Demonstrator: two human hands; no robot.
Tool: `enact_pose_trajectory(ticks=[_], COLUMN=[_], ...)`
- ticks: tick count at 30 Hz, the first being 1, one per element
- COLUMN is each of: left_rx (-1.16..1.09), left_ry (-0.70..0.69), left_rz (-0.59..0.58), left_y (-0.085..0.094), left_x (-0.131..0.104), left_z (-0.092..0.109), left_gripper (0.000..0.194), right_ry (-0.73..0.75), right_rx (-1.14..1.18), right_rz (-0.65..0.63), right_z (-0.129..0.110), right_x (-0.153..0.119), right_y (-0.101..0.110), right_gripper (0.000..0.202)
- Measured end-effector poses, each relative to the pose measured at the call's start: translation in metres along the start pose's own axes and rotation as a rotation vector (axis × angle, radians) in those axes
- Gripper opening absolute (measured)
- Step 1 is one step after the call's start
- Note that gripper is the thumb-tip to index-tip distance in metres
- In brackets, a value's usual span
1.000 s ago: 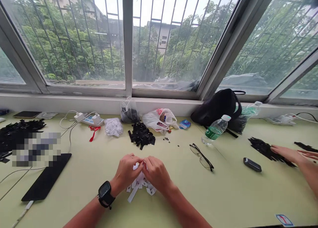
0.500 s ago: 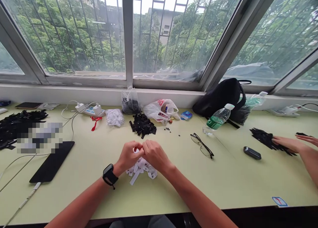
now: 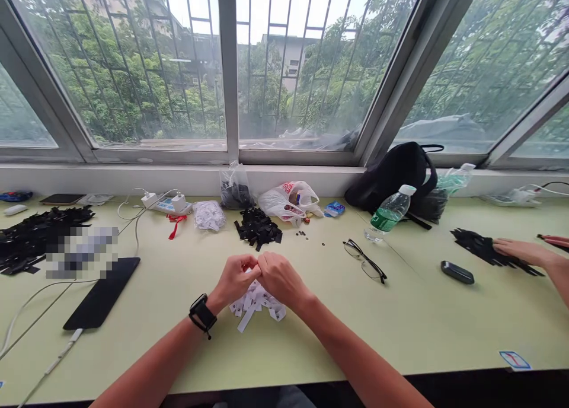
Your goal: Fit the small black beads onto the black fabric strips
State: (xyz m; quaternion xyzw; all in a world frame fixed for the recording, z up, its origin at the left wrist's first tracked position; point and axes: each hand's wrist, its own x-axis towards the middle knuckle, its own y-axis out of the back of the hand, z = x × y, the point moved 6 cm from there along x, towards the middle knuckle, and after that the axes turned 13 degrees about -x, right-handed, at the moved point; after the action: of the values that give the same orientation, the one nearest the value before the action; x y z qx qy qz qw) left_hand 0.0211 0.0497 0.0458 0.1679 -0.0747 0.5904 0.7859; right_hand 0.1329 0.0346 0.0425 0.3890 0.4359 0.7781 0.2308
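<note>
My left hand point(image 3: 235, 280), with a black watch on its wrist, is closed in a pinch and meets my right hand point(image 3: 281, 277) at the fingertips. The fingers of my right hand are closed too. What they hold between them, if anything, is too small and hidden to name. Just below and behind both hands lies a pile of white strips point(image 3: 253, 307) with small dark marks. Beyond the hands sits a pile of black strips point(image 3: 258, 227), and several small dark round pieces point(image 3: 302, 234) lie to its right.
Eyeglasses point(image 3: 365, 261), a bottle point(image 3: 391, 212) and a black case point(image 3: 457, 272) lie to the right. Another person's hand point(image 3: 520, 251) rests on black strips at far right. A black flat pad point(image 3: 102, 292) and cables are at left. Bags point(image 3: 288, 201) line the window wall.
The view has shifted slightly, so the table things appear a little further right and the window frame lower. My hands remain together. The other person's two hands have shifted slightly at far right.
</note>
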Motion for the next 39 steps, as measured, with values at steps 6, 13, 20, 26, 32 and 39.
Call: enact_pose_trajectory(ticks=[6,13,20,26,32,39], left_rx=[-0.060,-0.121,-0.154,-0.255,0.070,0.507], left_ry=[0.017,-0.017,0.010,-0.002,-0.044,0.069], left_rz=[-0.039,0.048,0.100,0.026,0.055,0.104], left_y=[-0.002,0.006,0.010,0.001,0.008,0.064], left_x=[0.003,0.010,0.015,0.013,0.009,0.018], left_z=[-0.005,-0.004,-0.013,-0.011,0.000,0.001], left_gripper=[0.022,0.027,0.039,0.038,0.038,0.028], right_ry=[-0.016,-0.208,-0.309,-0.350,-0.252,-0.340], right_rx=[0.034,0.424,0.702,0.778,0.587,0.425], right_rz=[0.018,0.184,0.205,0.257,0.207,0.044], right_z=[0.006,0.022,0.028,0.030,0.028,0.071], right_x=[-0.001,-0.004,-0.007,-0.007,-0.007,-0.016], right_y=[-0.002,0.014,0.014,0.013,0.006,-0.011], right_gripper=[0.023,0.027,0.022,0.025,0.025,0.019])
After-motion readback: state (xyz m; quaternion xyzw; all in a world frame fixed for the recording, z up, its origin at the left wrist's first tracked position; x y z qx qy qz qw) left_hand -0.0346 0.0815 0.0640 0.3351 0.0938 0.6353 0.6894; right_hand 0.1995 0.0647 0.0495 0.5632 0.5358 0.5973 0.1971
